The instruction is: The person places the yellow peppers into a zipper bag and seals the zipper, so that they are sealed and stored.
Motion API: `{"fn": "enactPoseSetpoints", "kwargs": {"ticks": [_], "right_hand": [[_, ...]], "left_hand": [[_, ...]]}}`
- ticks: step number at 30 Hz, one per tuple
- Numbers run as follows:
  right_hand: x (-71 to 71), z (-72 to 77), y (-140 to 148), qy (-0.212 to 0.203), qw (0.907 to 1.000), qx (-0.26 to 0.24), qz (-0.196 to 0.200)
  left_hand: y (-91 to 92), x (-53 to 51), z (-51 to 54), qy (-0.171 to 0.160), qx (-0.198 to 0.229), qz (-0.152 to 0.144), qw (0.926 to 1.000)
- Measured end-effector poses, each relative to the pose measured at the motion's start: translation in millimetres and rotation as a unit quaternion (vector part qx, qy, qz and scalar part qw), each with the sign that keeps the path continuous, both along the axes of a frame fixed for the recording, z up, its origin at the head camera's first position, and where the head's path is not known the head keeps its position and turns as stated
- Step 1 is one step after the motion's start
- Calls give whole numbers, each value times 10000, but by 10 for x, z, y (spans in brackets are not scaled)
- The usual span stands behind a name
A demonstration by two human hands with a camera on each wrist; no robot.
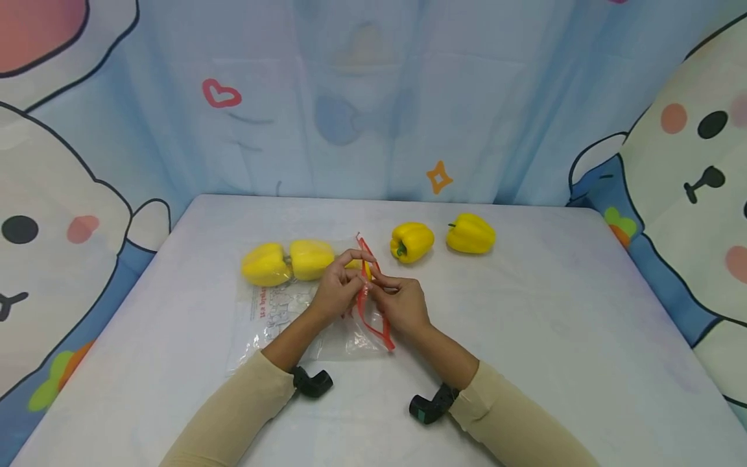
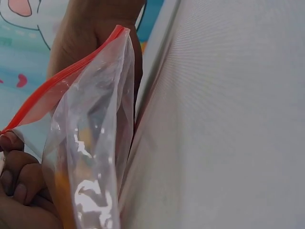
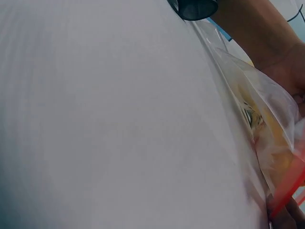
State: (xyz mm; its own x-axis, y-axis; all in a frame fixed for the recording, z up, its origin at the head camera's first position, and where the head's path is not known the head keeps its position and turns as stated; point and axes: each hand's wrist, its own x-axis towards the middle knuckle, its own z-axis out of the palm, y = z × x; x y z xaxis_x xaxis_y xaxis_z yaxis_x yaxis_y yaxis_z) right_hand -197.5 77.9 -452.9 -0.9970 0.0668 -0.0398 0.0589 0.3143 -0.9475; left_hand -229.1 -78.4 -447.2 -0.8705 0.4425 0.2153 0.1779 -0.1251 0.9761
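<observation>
A clear plastic zip bag (image 1: 332, 340) with a red zip edge lies on the table, its mouth toward the right. Two yellow bell peppers (image 1: 312, 259) show through its far part, side by side. More yellow (image 1: 357, 264) is partly hidden behind the fingers at the mouth. My left hand (image 1: 337, 288) pinches the bag near its red edge. Close beside it, my right hand (image 1: 403, 305) grips the same red-edged opening from the right. In the left wrist view, the red zip strip (image 2: 57, 78) slants up from the curled fingers (image 2: 28, 176), and the mouth looks parted.
Two loose yellow peppers, one nearer (image 1: 412, 242) and one farther right (image 1: 471, 233), lie beyond the right hand. The white table (image 1: 554, 337) ends at a patterned blue curtain (image 1: 350, 130). Black wrist cameras (image 1: 314, 383) sit on both forearms.
</observation>
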Motion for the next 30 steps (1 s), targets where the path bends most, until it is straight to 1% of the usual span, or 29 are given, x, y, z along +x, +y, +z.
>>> {"fn": "enactPoseSetpoints", "kwargs": {"ticks": [3, 6, 9, 12, 14, 16, 19, 21, 22, 24, 26, 27, 28, 30], "right_hand": [[15, 25, 51, -230, 9996, -13, 163], [16, 50, 126, -547, 9980, -82, 317], [4, 79, 237, -757, 9962, -121, 419], [-15, 129, 384, -794, 9956, -228, 448], [-34, 168, 506, -786, 9955, -387, 361], [-57, 218, 642, -756, 9953, -569, 179], [-84, 271, 869, -546, 9940, -907, -271], [-96, 302, 1011, -359, 9880, -1338, -681], [-103, 308, 1079, -255, 9823, -1625, -892], [-119, 320, 1204, -70, 9667, -2196, -1313], [-141, 335, 1307, 84, 9506, -2610, -1677], [-158, 339, 1358, 142, 9446, -2729, -1816], [-175, 340, 1408, 185, 9408, -2776, -1938], [-210, 342, 1505, 264, 9362, -2764, -2154]], "left_hand": [[11, 8, 0, 44, -194, 141, 9997], [24, 14, 5, 16, -312, 246, 9992], [43, 19, 5, 45, -409, 245, 9989], [67, 26, -2, 58, -425, 193, 9989], [84, 31, -3, 27, -383, 169, 9991], [103, 34, -1, 0, -320, 129, 9994], [119, 37, 12, -7, -302, 92, 9995], [120, 35, 18, -27, -312, 69, 9995], [119, 35, 20, -42, -340, 62, 9994], [120, 31, 16, -62, -361, 27, 9993], [119, 30, 12, -99, -364, -10, 9993], [117, 28, 9, -103, -379, -12, 9992], [114, 26, 8, -96, -389, -17, 9992], [113, 28, 11, -78, -410, -10, 9991]]}}
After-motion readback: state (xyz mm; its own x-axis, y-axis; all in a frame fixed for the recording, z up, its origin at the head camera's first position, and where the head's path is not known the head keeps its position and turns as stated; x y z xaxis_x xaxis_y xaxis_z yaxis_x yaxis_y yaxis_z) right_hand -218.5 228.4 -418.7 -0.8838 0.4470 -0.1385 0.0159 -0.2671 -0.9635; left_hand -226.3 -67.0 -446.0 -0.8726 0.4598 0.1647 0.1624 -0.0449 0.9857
